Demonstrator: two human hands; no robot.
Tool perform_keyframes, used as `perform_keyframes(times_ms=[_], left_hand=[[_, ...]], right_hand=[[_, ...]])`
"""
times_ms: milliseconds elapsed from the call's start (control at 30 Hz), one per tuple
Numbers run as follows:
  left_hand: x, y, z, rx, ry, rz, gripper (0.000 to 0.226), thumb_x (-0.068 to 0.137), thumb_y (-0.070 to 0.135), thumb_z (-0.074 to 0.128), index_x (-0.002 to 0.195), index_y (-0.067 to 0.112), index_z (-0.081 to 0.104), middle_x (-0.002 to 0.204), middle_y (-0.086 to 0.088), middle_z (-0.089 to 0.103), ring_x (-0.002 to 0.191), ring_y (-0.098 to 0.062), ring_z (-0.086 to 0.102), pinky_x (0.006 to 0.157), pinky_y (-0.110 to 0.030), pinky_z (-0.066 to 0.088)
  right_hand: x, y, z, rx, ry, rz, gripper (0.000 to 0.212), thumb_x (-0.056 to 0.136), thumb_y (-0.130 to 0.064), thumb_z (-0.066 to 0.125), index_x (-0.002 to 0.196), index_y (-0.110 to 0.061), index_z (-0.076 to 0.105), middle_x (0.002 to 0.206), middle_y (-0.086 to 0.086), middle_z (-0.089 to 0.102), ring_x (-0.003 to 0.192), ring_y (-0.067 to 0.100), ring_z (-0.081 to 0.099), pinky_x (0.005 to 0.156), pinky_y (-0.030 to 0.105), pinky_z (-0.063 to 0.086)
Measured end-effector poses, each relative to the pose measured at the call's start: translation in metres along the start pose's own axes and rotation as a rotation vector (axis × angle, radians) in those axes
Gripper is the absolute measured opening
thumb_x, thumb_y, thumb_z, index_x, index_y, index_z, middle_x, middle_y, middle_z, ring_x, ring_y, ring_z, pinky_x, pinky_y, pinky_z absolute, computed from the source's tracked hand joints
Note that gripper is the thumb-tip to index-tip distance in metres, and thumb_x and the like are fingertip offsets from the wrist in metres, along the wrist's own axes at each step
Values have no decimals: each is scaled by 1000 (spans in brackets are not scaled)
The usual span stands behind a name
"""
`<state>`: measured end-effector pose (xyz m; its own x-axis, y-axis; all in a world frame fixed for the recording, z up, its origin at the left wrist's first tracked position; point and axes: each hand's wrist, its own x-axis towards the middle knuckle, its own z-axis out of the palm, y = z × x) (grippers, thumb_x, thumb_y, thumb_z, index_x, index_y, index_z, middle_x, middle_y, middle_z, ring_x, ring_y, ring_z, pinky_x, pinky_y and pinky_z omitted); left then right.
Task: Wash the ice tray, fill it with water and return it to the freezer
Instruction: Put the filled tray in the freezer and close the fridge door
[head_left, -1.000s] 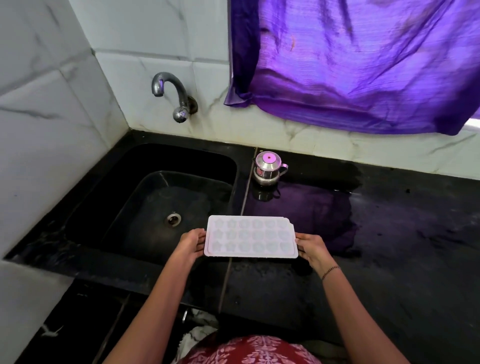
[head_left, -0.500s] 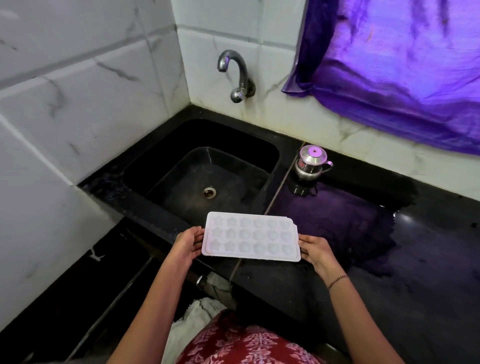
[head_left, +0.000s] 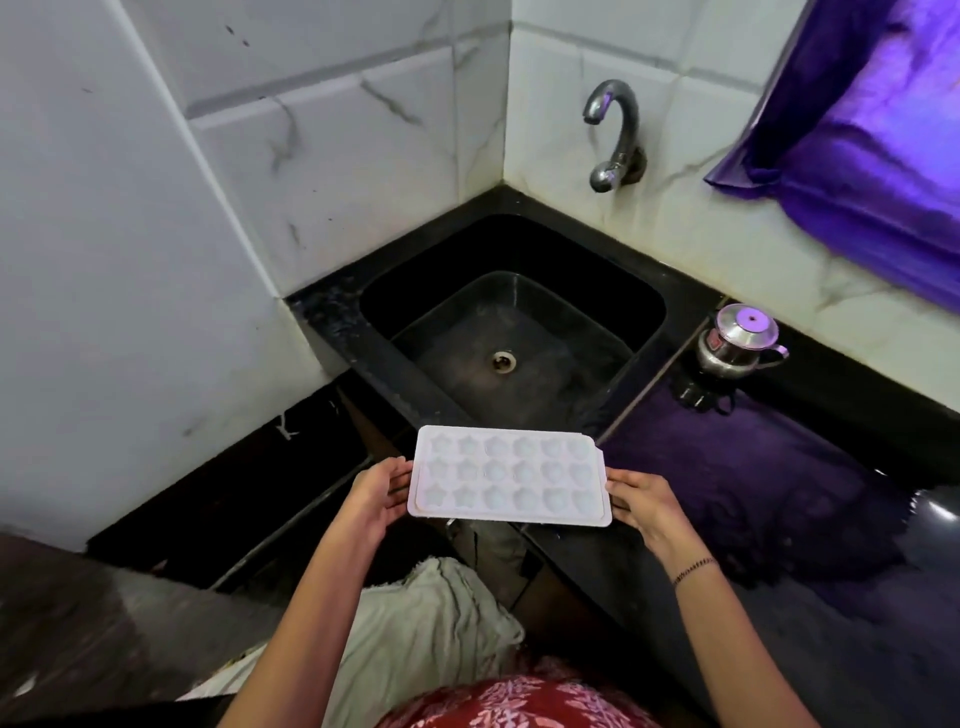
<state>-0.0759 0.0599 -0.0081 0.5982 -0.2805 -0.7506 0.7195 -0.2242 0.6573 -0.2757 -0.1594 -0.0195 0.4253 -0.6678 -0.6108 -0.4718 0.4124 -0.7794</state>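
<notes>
Fingers (head_left: 400, 475) of the left hand (head_left: 382, 493) curl round the short left edge of the ice tray (head_left: 509, 475), and the right hand (head_left: 641, 501) pinches the opposite short edge in the same way, so both hands are closed on the tray and it hangs between them with nothing under it. The tray sits low and centre in the frame, cells facing up and close to level, just in front of the near rim of the sink (head_left: 644, 306) and over the front edge of the dark table (head_left: 779, 493). The tap (head_left: 615, 130) in the upper right is well apart from it, and no water shows running. Whether the cells hold water I cannot tell; they look pale and glossy, which would fit a filled tray on its way to the freezer. If so, the thing to do well is to hold it flat — both ends at one height, thumbs on the rim and not dipping into the end cells, slow turns of the body — since a thin tray gripped only at its ends may sag or twist and spill. A small steel pot (head_left: 737, 340) stands on the table right of the sink, clear of the hands.
</notes>
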Motion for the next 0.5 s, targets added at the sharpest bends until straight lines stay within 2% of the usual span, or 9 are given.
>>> perform_keyframes(times_ms=[167, 300, 500], left_hand=[[-13, -9, -39, -33, 50, -7, 25, 97, 18, 40, 86, 8, 60, 82, -3, 61, 71, -17, 57, 62, -28, 45], [-22, -25, -73, -61, 110, -34, 25, 98, 19, 40, 86, 8, 59, 83, -4, 61, 71, -17, 57, 62, -28, 44], [-42, -44, -114, -128, 164, -30, 28, 99, 19, 37, 87, 8, 60, 69, 0, 52, 65, -14, 52, 61, -27, 42]], right_hand=[[-12, -2, 25, -71, -67, -19, 32, 94, 3, 48, 125, 6, 53, 118, 18, 62, 97, 22, 59, 83, 34, 48], [-23, 6, 51, -131, -130, -23, 30, 94, 2, 49, 122, 5, 56, 111, 16, 64, 89, 18, 61, 79, 31, 51], [-39, 19, 81, -177, -207, -23, 29, 93, 2, 50, 121, 5, 57, 107, 15, 65, 94, 23, 62, 82, 34, 51]])
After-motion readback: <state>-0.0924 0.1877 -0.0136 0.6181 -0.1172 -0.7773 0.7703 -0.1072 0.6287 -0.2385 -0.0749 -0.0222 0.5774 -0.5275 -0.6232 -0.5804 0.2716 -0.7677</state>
